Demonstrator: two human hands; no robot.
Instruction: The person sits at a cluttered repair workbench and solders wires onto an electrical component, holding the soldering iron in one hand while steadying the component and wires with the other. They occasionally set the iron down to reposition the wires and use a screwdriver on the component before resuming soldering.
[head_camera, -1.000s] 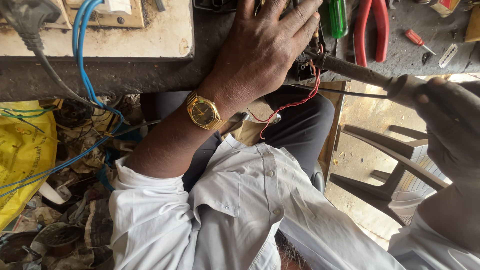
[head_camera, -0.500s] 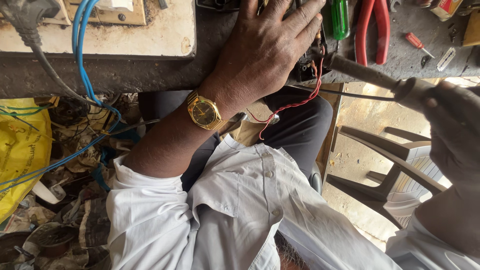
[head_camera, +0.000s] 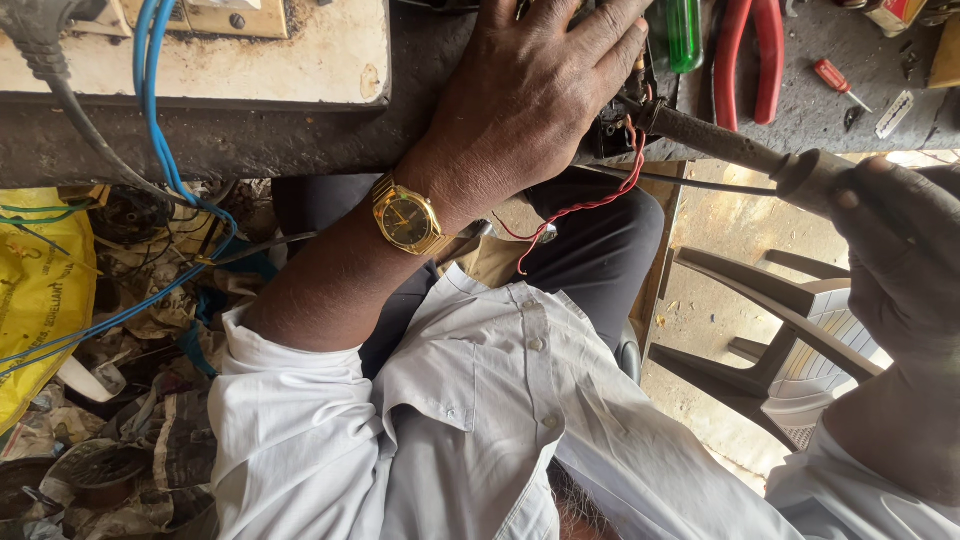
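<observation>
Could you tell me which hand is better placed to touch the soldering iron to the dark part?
Right, probably: the right hand holds the soldering iron, its tip beside the dark part, while the left hand lies flat over that part, steadying it.

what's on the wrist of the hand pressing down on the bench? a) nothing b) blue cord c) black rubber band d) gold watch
d: a gold watch with a dark dial sits on the wrist of the left hand, which lies flat at the bench edge.
</observation>
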